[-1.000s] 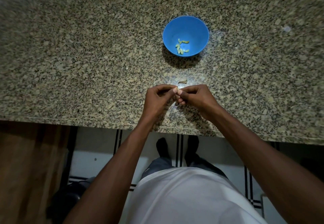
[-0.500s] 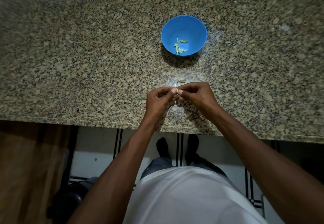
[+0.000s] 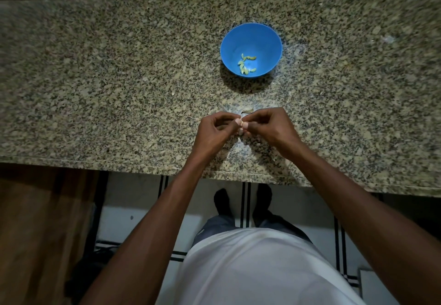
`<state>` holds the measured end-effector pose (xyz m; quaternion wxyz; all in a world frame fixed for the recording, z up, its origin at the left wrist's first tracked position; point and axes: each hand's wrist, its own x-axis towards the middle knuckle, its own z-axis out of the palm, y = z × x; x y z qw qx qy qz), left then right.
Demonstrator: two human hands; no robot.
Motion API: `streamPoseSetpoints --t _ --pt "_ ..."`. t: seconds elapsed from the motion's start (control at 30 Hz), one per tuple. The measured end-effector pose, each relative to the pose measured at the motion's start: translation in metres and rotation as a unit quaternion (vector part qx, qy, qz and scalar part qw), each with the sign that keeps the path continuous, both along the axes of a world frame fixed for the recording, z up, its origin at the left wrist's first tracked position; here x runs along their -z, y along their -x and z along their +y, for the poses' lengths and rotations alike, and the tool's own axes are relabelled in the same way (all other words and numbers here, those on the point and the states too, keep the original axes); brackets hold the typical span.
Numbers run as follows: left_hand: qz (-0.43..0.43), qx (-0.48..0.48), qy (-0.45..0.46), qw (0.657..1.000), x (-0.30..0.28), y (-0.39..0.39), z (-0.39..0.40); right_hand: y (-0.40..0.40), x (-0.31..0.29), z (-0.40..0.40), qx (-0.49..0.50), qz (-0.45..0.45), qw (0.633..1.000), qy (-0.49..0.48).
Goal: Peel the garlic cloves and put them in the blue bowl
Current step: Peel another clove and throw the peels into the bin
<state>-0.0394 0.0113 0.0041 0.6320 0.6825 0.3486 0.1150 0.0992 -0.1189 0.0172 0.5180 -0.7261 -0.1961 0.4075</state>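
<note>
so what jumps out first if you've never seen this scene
The bright blue bowl stands out on the speckled granite counter, with a few pale peeled garlic cloves at its bottom. Nearer the counter's front edge, the left hand and right hand meet, fingertips pinching something small between them, mostly hidden.

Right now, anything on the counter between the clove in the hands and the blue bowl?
Only a small scrap, probably peel, lies on the counter just beyond the hands. It is flat; the path from the clove to the blue bowl looks open.
</note>
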Motion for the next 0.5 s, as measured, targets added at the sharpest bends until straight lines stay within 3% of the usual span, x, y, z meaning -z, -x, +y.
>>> streamPoseSetpoints --t 0.1,0.2,0.33,0.5 --pt "0.024 0.023 -0.086 0.996 0.001 -0.001 0.001 0.003 0.006 0.001 -0.011 -0.107 0.994 0.017" --pt "0.056 -0.001 -0.148 0.987 0.003 -0.005 -0.001 0.008 0.01 0.003 0.052 0.022 0.998 -0.014" --pt "0.046 -0.059 -0.166 0.983 0.005 -0.01 -0.011 0.018 0.011 0.007 0.118 0.199 0.972 -0.033" --pt "0.068 -0.051 -0.207 0.975 0.006 -0.014 -0.022 0.021 0.012 0.009 0.158 0.209 0.965 -0.035"
